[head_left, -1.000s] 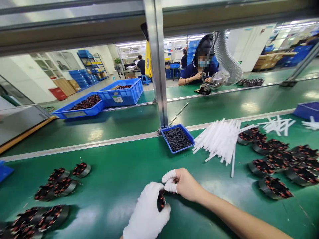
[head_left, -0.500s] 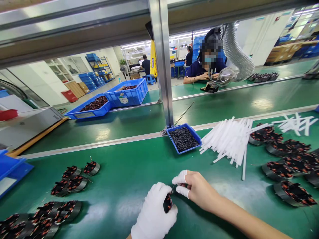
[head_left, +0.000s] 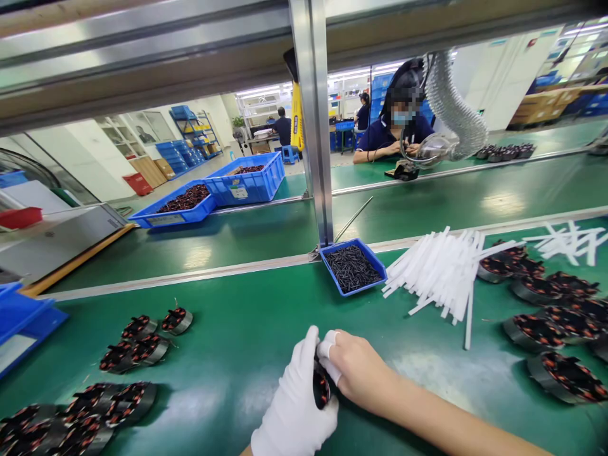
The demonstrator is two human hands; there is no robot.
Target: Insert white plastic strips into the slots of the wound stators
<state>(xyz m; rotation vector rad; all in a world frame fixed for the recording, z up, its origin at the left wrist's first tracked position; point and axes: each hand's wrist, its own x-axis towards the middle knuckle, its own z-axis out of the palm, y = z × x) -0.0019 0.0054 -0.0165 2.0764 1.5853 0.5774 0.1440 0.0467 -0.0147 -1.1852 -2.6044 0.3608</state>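
My left hand (head_left: 295,405), in a white glove, is wrapped around a small round wound coil part (head_left: 322,387) with black and red windings, held on edge above the green mat (head_left: 237,342). My right hand (head_left: 354,370), bare apart from white finger cots on thumb and forefinger, presses against the same part with its fingertips pinched at its top. What the fingertips pinch is hidden. Both hands are low in the middle of the view.
Finished coil parts (head_left: 137,339) lie in groups at the left and more coil parts (head_left: 546,316) at the right. A small blue tray (head_left: 352,267) of black pieces and a pile of white strips (head_left: 441,272) sit behind. A metal post (head_left: 316,126) rises centre. A person (head_left: 396,130) works opposite.
My right hand has moved in closer to the left hand and the part, and my left forefinger now points up. The view has shifted slightly left.
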